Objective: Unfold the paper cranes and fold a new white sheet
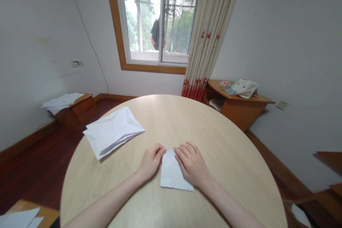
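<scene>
A small white sheet of paper [172,174] lies on the round wooden table [213,142] in front of me, perhaps folded; its layers are hard to make out. At its upper left corner my left hand [153,160] is closed, thumb and forefinger pinching the edge. Flat across the paper's right side rests my right hand [191,164], its fingers stretched out towards the top edge and covering that part of the sheet.
A stack of creased white paper [113,130] sits at the table's left. Beyond the table are a low drawer cabinet [85,108] with papers, a corner cabinet [237,110] holding a cloth bag [244,88], a curtain [207,42] and a window. More sheets [20,219] lie at lower left.
</scene>
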### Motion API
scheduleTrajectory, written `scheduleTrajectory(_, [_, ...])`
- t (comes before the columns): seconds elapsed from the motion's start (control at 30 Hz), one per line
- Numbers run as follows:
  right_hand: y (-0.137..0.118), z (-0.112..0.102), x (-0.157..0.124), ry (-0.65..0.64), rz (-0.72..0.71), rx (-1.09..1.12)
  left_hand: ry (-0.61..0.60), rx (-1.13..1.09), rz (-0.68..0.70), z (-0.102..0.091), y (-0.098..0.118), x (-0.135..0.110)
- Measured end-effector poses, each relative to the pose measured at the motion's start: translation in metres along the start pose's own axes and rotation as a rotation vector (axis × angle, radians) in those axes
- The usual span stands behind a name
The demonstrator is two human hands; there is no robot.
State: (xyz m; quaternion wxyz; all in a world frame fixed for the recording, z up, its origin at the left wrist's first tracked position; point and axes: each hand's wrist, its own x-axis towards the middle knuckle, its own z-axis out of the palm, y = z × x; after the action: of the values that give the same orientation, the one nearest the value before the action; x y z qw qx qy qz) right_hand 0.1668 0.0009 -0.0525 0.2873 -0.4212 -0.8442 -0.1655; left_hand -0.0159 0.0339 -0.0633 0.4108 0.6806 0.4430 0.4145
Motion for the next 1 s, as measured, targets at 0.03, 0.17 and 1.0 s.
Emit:
scheduleTrajectory(0.03, [-0.001, 0.0, 0.0, -0.012, 0.009, 0.003, -0.008, 0.036, 0.015, 0.0, 0.002, -0.001])
scheduleTrajectory(0.17, [-0.002, -0.002, 0.001, -0.098, 0.045, -0.02, -0.052, 0.088, 0.046, 0.0, 0.005, -0.002])
scheduleTrajectory(1.0, [-0.001, 0.027, -0.011, -0.175, 0.395, 0.195, -0.001, 0.733, 0.257, 0.004, -0.001, -0.004])
